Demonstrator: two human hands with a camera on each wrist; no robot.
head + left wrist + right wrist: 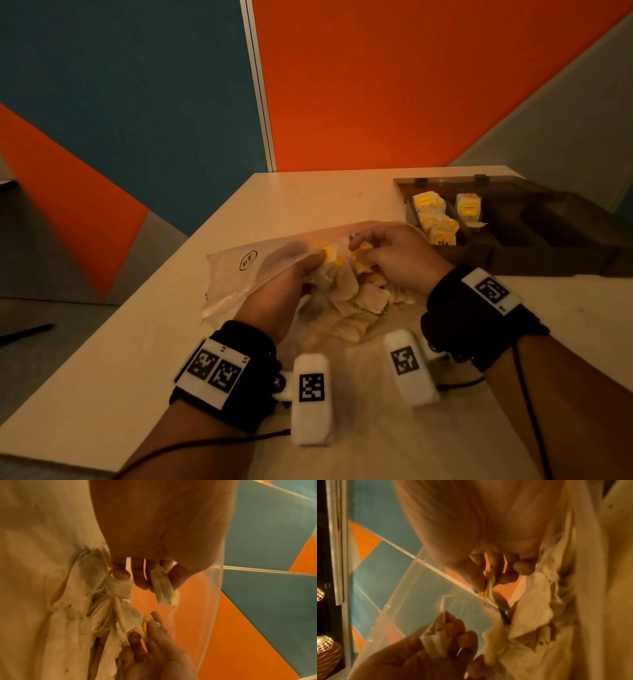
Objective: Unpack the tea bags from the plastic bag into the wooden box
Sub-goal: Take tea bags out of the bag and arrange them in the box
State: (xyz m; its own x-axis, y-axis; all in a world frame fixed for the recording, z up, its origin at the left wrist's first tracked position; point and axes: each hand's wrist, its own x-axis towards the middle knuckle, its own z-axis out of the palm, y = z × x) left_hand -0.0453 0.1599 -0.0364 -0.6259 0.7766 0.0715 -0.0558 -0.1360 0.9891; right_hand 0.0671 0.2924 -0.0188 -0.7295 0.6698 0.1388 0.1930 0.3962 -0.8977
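A clear plastic bag (pixel 236 274) lies on the table with a heap of tea bags (pixel 352 298) at its mouth. Both my hands reach into it. My left hand (pixel 320 258) pinches one tea bag (pixel 161 588) between thumb and fingers. My right hand (pixel 359 245) pinches another tea bag with a yellow tag (pixel 488 586), seen also in the left wrist view (pixel 145 622). The dark wooden box (pixel 513 263) stands open at the right, just beyond my right hand. Its two left compartments hold several yellow-tagged tea bags (pixel 435 216); the compartments further right look dark.
The pale table (pixel 137 359) ends in an edge at the left, with grey floor and a dark thin object (pixel 27 332) below it. Orange and blue wall panels (pixel 342 85) rise behind the table. The box lid (pixel 445 180) lies back against the wall.
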